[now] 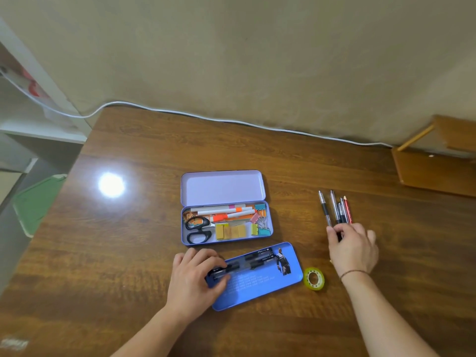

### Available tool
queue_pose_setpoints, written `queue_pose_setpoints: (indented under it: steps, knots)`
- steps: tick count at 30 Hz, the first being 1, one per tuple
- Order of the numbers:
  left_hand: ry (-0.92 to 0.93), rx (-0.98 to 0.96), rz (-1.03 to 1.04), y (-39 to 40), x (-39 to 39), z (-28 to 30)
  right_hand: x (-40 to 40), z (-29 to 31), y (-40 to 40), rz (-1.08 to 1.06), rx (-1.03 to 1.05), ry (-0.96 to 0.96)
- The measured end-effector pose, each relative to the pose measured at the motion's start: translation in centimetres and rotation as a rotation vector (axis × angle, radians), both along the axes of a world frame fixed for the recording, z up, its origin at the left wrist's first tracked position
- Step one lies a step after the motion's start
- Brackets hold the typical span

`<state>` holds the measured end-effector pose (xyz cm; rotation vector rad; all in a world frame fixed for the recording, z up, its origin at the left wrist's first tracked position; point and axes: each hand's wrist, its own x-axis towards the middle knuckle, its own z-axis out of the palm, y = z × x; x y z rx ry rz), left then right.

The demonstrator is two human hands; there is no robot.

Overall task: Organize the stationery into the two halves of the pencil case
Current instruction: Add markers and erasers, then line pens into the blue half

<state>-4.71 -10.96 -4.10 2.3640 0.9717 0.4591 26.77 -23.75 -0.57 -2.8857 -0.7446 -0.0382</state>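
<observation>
Hands split: left hand (192, 275) grips dark pens (226, 268) in flat blue tray (260, 287); right hand (353, 247) pinches slim pens (336, 211).

We see a wooden table (154, 228) with a dark grain and a glossy varnish that throws back a bright spot of lamp light. The open lilac case (222, 188) looks like painted tin, smooth with a soft sheen inside its lid. The blue tray (257, 289) seems the same thin metal, its printed face smooth. The scissors (197, 229) have shiny black plastic handles. The tape roll (314, 278) is clear, glossy yellow-green plastic. The wall (257, 60) behind is matt, rough plaster.
</observation>
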Motion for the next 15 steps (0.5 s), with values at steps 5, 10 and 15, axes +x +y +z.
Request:
queue_pose_setpoints:
  steps: [5,10,15]
  knots:
    - [0.013,-0.012,0.0,0.0,0.0,0.1,-4.5,1.0,-1.7,0.518,0.28,-0.075]
    - [0.015,-0.011,-0.004,0.0,0.0,0.1,-7.0,-1.1,-3.3,0.988,0.129,-0.148]
    - [0.012,-0.023,-0.016,0.1,-0.1,0.2,-7.6,-1.2,-1.3,0.99,0.079,-0.104]
